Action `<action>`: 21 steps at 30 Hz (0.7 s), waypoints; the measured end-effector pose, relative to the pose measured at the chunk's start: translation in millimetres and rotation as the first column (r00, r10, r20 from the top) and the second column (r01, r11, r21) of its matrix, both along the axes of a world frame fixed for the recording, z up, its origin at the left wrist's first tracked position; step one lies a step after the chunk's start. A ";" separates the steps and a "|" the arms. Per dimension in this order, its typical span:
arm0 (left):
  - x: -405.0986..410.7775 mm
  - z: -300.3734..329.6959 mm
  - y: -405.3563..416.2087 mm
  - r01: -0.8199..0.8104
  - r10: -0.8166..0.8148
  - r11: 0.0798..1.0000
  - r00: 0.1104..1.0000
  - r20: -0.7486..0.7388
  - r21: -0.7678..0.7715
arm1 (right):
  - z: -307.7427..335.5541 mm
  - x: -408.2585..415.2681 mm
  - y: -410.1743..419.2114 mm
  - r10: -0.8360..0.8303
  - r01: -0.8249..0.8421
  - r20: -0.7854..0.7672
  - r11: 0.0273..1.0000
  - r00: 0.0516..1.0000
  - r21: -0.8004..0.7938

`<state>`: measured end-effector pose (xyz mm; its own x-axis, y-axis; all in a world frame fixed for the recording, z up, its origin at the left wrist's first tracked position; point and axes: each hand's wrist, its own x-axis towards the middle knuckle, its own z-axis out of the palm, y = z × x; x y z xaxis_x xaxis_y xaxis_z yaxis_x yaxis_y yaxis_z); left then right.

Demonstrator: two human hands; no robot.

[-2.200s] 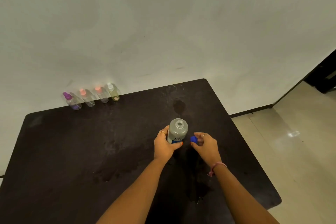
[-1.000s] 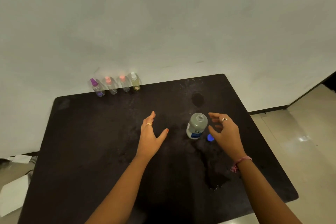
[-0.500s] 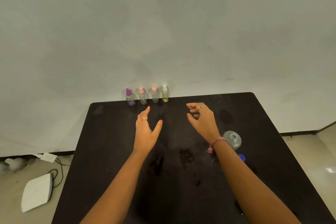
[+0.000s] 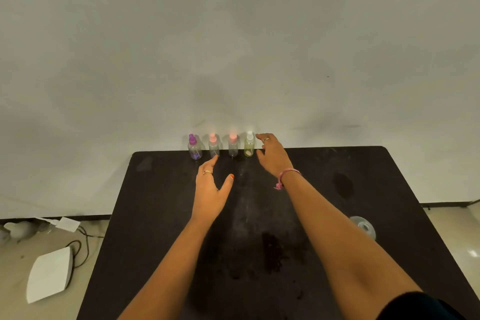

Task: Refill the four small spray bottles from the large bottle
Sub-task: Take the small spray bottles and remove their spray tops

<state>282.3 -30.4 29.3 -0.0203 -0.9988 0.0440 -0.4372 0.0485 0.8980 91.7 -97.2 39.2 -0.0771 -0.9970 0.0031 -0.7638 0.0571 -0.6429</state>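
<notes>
Four small spray bottles stand in a row at the table's far edge by the wall: a purple-capped bottle [image 4: 194, 147], a pink-capped bottle [image 4: 213, 145], a coral-capped bottle [image 4: 233, 145] and a white-capped yellowish bottle [image 4: 249, 146]. My right hand [image 4: 272, 154] reaches beside the white-capped bottle, fingers spread, holding nothing. My left hand [image 4: 211, 188] is stretched out flat, its fingertips just short of the pink-capped bottle. The large clear bottle [image 4: 363, 226] stands uncapped at the right, behind my right forearm.
The black table [image 4: 155, 215] shows wet patches near its middle and far right. On the floor at the left lie a white device [image 4: 49, 274] with a cable and some scraps. A plain wall rises right behind the small bottles.
Both hands let go of the large bottle and its blue cap, then moved forward to the row of small bottles. The view swung left, leaving the large bottle at the right.
</notes>
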 end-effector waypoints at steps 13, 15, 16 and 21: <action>15.4 -26.2 -8.1 -0.039 0.041 0.992 0.999 -0.008 0.122 | -14.7 6.3 -57.1 0.174 -0.147 -0.341 0.984 0.924 0.103; 17.0 -27.9 -7.0 -0.042 0.044 0.991 0.999 -0.010 0.130 | -17.8 4.1 -56.9 0.114 -0.095 -0.296 0.993 0.948 0.076; 17.5 -28.5 -6.6 -0.042 0.043 0.990 0.999 -0.009 0.133 | -19.3 2.7 -56.2 0.073 -0.057 -0.270 0.996 0.960 0.066; 17.0 -26.2 -1.9 -0.029 0.031 0.988 1.000 -0.007 0.152 | -17.2 -8.6 -42.9 -0.019 0.036 -0.206 0.996 0.978 0.078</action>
